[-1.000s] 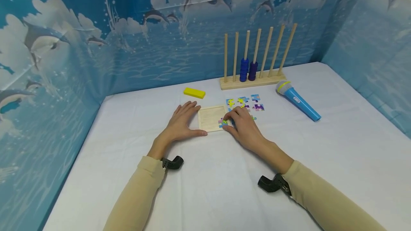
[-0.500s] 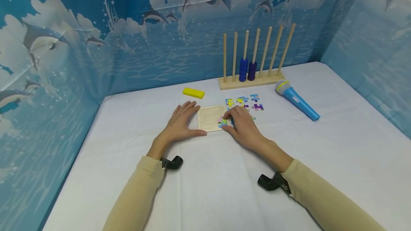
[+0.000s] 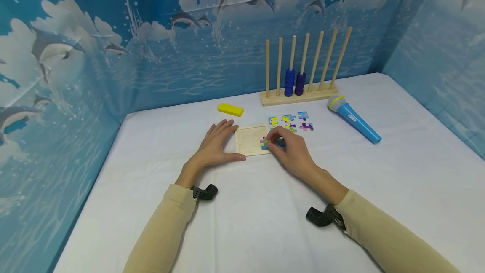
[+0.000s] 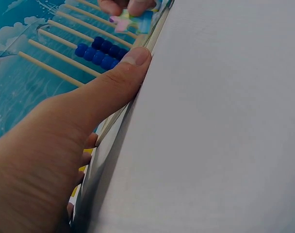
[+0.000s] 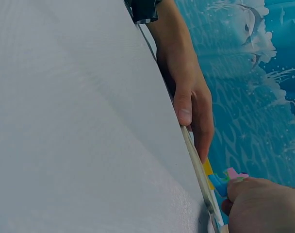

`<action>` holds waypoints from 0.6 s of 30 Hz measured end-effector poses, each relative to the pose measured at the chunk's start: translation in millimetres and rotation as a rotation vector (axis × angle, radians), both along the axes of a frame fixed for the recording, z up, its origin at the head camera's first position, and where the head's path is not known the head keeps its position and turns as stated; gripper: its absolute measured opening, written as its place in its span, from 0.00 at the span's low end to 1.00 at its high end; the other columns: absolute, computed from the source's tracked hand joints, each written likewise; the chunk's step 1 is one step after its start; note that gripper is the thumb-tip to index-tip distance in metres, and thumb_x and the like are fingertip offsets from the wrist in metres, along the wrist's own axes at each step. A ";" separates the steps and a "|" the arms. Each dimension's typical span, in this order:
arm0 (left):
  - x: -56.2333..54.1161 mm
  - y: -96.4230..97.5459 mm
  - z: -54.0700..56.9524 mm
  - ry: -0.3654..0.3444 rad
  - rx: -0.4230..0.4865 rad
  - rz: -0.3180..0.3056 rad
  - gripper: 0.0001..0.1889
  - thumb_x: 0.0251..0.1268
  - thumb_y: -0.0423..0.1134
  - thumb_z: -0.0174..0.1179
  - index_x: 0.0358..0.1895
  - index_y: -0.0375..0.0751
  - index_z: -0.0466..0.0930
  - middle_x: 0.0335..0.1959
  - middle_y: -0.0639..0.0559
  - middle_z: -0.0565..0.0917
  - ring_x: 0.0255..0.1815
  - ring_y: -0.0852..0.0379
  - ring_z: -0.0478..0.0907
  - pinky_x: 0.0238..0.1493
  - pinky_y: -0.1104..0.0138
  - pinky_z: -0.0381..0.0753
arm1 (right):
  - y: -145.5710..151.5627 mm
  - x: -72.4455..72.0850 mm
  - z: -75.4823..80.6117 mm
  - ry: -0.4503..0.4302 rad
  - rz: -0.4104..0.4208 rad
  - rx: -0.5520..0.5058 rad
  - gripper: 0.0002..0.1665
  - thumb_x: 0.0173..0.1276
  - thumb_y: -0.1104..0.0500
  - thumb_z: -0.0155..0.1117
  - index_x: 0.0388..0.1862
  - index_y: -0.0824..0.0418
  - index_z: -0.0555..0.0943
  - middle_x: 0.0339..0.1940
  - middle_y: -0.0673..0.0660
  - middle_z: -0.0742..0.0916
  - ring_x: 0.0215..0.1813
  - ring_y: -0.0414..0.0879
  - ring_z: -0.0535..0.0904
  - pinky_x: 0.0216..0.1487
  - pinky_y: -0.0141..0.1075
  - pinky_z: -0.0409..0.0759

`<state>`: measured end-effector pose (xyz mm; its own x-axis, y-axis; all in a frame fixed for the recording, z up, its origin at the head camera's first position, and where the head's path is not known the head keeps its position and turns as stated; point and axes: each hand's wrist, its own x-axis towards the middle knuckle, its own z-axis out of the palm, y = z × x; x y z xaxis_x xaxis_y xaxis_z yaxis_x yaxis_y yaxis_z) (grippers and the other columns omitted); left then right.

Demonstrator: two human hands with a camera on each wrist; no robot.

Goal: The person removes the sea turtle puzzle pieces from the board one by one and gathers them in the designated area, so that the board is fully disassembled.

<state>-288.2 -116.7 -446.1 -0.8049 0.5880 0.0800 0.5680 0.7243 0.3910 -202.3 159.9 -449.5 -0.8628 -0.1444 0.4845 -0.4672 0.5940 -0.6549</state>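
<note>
My left hand spans the left side of a shallow wooden puzzle tray, fingers stretched to its far corner and thumb along its near edge. At the tray's right end, my right hand pinches a pink, green and blue jigsaw piece between thumb and fingers. The left wrist view shows this piece tilted above the tray's edge, beyond the left thumb. Several loose jigsaw pieces lie right behind the right hand, which partly hides some of them.
A yellow block lies behind the tray. Farther back stands a wooden peg rack with tall rods and blue and purple beads. A blue toy microphone rests to the right. Dolphin-print cloth surrounds the white table.
My right hand's fingertips have shifted slightly right, and the jigsaw piece, flat in the tray's corner earlier, now appears tilted in their pinch. The left hand stays in place.
</note>
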 end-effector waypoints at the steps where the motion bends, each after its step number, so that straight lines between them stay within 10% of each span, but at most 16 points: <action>1: 0.4 0.1 -0.6 -0.002 -0.003 0.002 0.56 0.54 0.70 0.74 0.84 0.50 0.61 0.87 0.53 0.55 0.90 0.52 0.42 0.88 0.50 0.34 | 0.9 0.8 -0.2 0.007 -0.010 -0.017 0.12 0.71 0.64 0.73 0.49 0.56 0.82 0.42 0.52 0.89 0.45 0.46 0.84 0.49 0.41 0.82; 18: 2.9 4.7 -2.1 -0.013 -0.016 -0.001 0.57 0.54 0.72 0.71 0.85 0.53 0.59 0.88 0.55 0.53 0.90 0.54 0.41 0.88 0.53 0.33 | 84.1 27.2 4.2 -0.023 -0.285 -0.076 0.11 0.76 0.64 0.67 0.54 0.62 0.86 0.45 0.59 0.90 0.43 0.40 0.80 0.45 0.18 0.73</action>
